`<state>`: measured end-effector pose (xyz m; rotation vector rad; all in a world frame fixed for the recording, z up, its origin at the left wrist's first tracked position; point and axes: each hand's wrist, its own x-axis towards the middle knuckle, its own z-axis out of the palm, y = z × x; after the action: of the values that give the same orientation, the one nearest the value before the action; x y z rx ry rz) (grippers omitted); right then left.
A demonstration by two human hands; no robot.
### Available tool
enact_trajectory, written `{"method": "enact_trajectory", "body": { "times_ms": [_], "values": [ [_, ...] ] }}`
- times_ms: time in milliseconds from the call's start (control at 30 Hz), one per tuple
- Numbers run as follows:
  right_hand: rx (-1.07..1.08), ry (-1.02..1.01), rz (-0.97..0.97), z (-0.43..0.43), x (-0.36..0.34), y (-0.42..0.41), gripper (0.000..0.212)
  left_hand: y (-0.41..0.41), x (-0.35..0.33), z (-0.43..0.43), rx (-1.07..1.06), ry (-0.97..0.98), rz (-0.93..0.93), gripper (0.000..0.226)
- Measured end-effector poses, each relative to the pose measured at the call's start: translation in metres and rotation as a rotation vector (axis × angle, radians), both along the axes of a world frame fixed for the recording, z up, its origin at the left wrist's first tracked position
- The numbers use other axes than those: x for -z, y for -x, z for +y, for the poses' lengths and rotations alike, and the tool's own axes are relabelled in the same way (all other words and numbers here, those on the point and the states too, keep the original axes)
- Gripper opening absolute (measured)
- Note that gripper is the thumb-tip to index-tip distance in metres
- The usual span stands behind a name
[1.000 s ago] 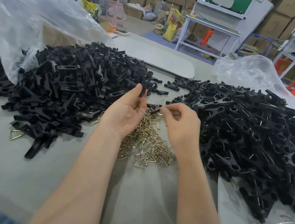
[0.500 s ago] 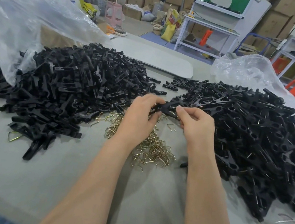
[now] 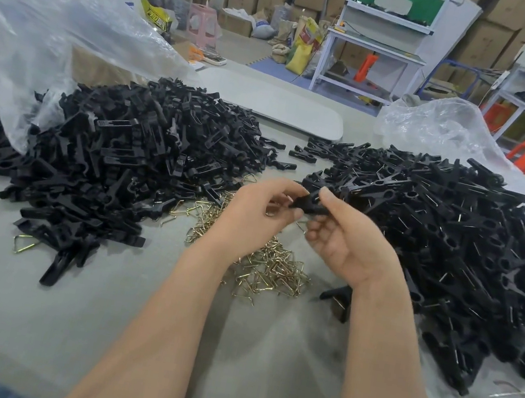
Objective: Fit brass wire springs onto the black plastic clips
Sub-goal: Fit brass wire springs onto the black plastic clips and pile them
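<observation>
Both hands hold one black plastic clip [image 3: 309,203] above the table's middle. My left hand [image 3: 258,214] grips its left end with curled fingers, and my right hand [image 3: 348,241] pinches its right end between thumb and fingers. A bit of brass wire shows under the clip between the hands. Beneath my hands lies a heap of brass wire springs [image 3: 264,265]. A big pile of black clip parts [image 3: 129,155] lies to the left. Another pile of black clips [image 3: 447,250], many showing wire, lies to the right.
A grey cloth covers the table [image 3: 29,298]. Clear plastic bags [image 3: 46,30] rise at the back left and another clear bag [image 3: 439,127] at the back right. A flat grey board [image 3: 270,103] lies behind the piles. One brass spring [image 3: 25,243] lies alone near the left pile.
A second ago my hands were apart over the springs, the left at the left pile. They came together on a clip, and my right hand has turned palm up.
</observation>
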<state>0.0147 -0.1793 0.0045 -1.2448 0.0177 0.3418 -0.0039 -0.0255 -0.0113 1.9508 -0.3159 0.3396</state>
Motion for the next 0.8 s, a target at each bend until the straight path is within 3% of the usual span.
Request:
{"method": "enact_trajectory", "body": {
  "times_ms": [67, 133, 300, 467, 567, 633, 667, 733, 800],
  "values": [
    [-0.192, -0.001, 0.118, -0.001, 0.002, 0.003, 0.063, 0.003, -0.003, -0.001, 0.056, 0.043, 0.049, 0.025],
    [-0.312, 0.023, 0.107, 0.001, 0.005, 0.004, 0.074, 0.005, -0.006, -0.001, 0.076, 0.041, 0.034, 0.023],
    [-0.233, -0.075, -0.032, 0.007, 0.009, 0.003, 0.044, 0.006, -0.01, 0.002, 0.096, 0.005, -0.014, 0.023],
    [-0.225, -0.113, -0.052, 0.014, 0.012, 0.002, 0.031, 0.006, -0.01, 0.0, 0.134, 0.067, 0.004, 0.026],
    [-0.299, -0.099, 0.027, 0.012, 0.01, 0.004, 0.059, 0.007, -0.01, 0.001, 0.13, 0.128, 0.035, 0.022],
    [-0.264, 0.064, 0.061, 0.006, 0.005, 0.004, 0.081, 0.005, -0.008, 0.002, 0.078, 0.048, 0.026, 0.021],
    [-0.221, 0.163, 0.047, 0.004, 0.003, 0.003, 0.079, 0.004, -0.006, 0.003, 0.06, -0.032, 0.028, 0.022],
    [-0.136, 0.327, -0.032, 0.005, -0.001, 0.001, 0.05, 0.003, -0.003, 0.001, 0.057, -0.169, 0.067, 0.03],
    [0.066, 0.283, -0.131, 0.009, -0.007, -0.002, 0.026, 0.002, -0.002, 0.0, 0.029, -0.147, 0.079, 0.049]
  ]
}}
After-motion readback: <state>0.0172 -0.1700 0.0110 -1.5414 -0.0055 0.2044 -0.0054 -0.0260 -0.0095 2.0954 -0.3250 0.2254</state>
